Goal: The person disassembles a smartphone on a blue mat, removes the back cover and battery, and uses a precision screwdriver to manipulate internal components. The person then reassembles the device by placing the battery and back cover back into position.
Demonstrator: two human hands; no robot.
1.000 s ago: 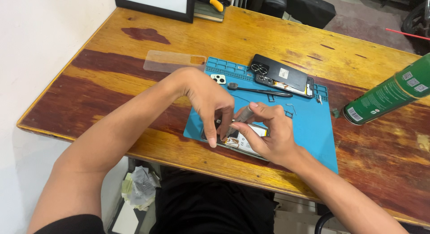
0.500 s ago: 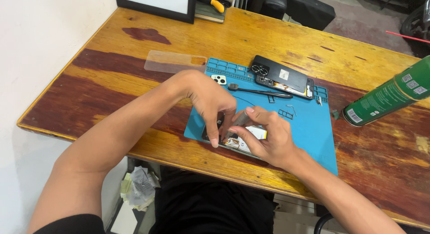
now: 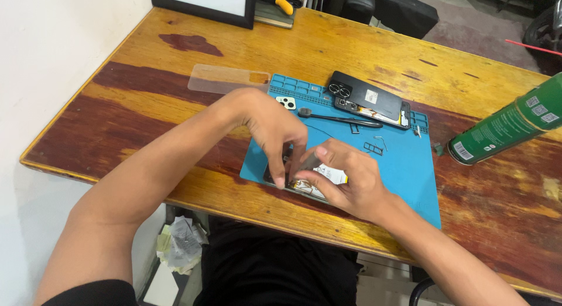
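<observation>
**Colours on my bench**

I see a teal-blue mat (image 3: 404, 165) on the counter (image 3: 363, 54), whose wood runs honey-yellow with dark reddish-brown blotches. The phone back (image 3: 369, 98) is glossy black. The spray can (image 3: 506, 127) is green with white labels. A clear case (image 3: 228, 79) shows the wood through. The opened phone (image 3: 328, 180) shows white and yellow inside.

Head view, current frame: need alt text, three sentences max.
Both bare hands work on an opened phone lying on a blue repair mat: the left hand presses down on it while the right hand pinches a small grey part. Behind lie a black phone back cover, a black tool and a green spray can.
</observation>
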